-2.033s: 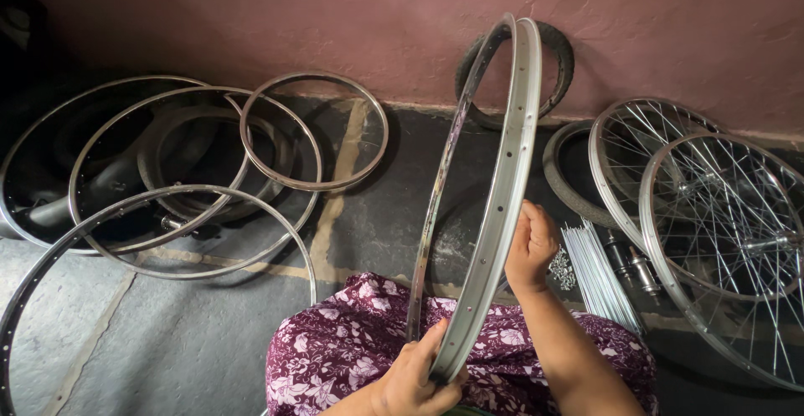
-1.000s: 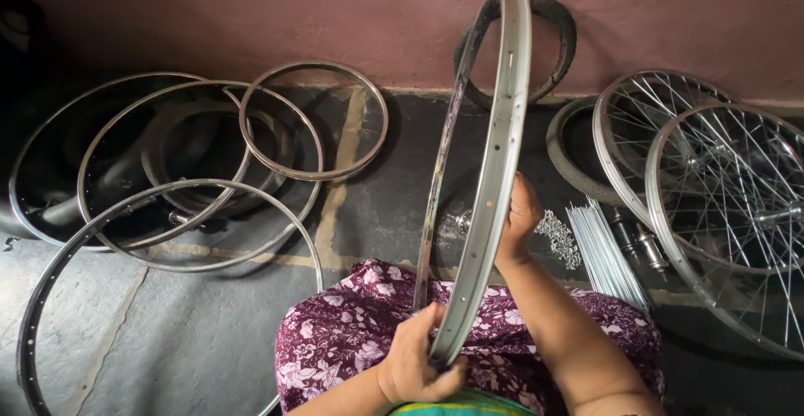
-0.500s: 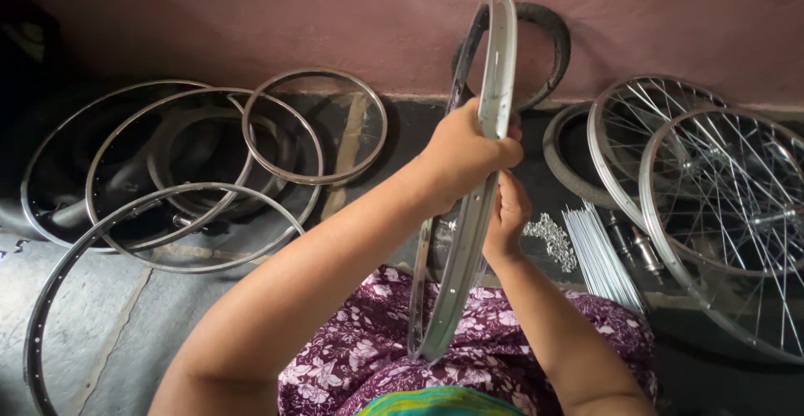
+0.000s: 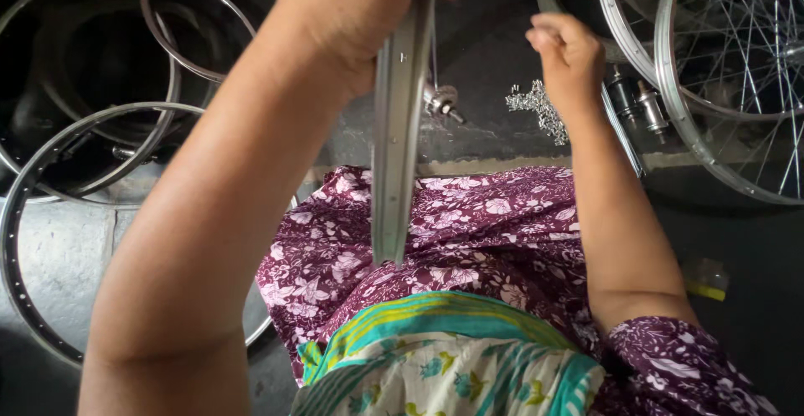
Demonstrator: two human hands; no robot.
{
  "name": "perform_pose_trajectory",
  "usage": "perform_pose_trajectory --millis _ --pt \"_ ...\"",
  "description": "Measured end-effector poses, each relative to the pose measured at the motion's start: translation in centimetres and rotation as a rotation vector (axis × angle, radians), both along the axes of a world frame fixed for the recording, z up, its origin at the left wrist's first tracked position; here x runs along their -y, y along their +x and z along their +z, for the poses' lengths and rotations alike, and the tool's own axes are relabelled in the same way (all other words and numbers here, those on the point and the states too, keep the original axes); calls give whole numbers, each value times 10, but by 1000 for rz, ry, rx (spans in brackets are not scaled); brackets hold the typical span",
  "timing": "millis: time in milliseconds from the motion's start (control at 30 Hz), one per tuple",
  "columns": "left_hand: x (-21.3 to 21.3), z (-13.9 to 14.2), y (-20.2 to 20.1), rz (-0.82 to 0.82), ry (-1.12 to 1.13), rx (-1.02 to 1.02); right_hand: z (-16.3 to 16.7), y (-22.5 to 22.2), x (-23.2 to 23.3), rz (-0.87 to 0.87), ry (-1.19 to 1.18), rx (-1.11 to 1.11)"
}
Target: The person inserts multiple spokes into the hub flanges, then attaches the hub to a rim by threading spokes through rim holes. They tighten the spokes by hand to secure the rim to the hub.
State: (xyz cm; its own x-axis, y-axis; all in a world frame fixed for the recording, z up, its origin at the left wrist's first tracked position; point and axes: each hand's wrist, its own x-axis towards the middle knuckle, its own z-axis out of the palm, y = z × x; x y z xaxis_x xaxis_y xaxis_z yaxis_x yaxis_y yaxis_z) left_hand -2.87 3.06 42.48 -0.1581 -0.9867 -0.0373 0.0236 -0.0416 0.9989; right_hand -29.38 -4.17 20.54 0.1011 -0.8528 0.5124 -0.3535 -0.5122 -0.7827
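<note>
The floor [image 4: 59, 240] is seen as grey stone at the left and dark at the right. Bare metal hoops [image 4: 75, 144] are laid overlapping on it at the left, with a dark tyre [image 4: 92, 56] beneath them. Two spoked wheels [image 4: 737, 81] are stacked at the upper right.

A purple flowered cloth [image 4: 469, 232] is spread over the person's lap in the middle of the view.

An upright wheel rim [image 4: 400, 131] is held edge-on in front of the person, its lower end set on the flowered cloth and its upper part carried out of view at the top. It is gripped near the top by the left hand [image 4: 368, 5], whose fingers are wrapped around the rim.

The right hand [image 4: 569, 51] is raised just right of the rim, apart from it, with the fingers curled together into a loose fist; whether anything is pinched in them cannot be told.

A bundle of spokes [image 4: 624, 135] is partly hidden behind the right forearm. Two small hubs [image 4: 641, 102] are lying beside it, another hub [image 4: 441, 102] just right of the rim, and a heap of small silvery nipples [image 4: 540, 110] below the right hand.
</note>
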Motion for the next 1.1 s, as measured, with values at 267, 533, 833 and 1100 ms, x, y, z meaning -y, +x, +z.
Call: perform_pose_trajectory --millis 267,533,833,1100 --pt "-9 15 -18 -45 -192 -118 -123 -49 9 -315 425 -680" --pt "-1 15 -21 -18 -286 -82 -123 -40 30 -361 683 -877" --pt "4 21 -22 -5 -94 30 -137 -35 42 -361 693 -1110" --pt "4 18 -18 51 -84 3 -147 -40 41 -451 645 -1051"
